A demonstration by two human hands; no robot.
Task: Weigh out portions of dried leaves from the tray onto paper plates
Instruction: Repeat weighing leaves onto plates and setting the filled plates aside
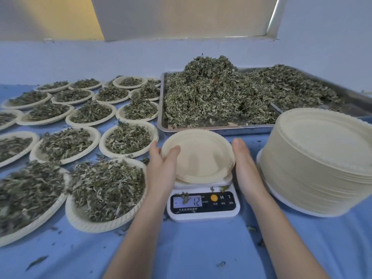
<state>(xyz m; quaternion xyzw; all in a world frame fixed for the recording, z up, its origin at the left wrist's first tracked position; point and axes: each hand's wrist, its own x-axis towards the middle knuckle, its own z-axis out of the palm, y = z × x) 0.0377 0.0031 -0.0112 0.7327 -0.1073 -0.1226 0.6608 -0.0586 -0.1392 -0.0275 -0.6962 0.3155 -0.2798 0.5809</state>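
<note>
An empty paper plate (198, 156) sits on the scale (203, 204), just in front of the tray (221, 130) heaped with dried leaves (219, 93). The display, partly covered by a leaf scrap, seems to read 12. The left hand (163, 164) pinches the plate's left rim; the right hand (244, 166) lies straight-fingered against its right edge.
</note>
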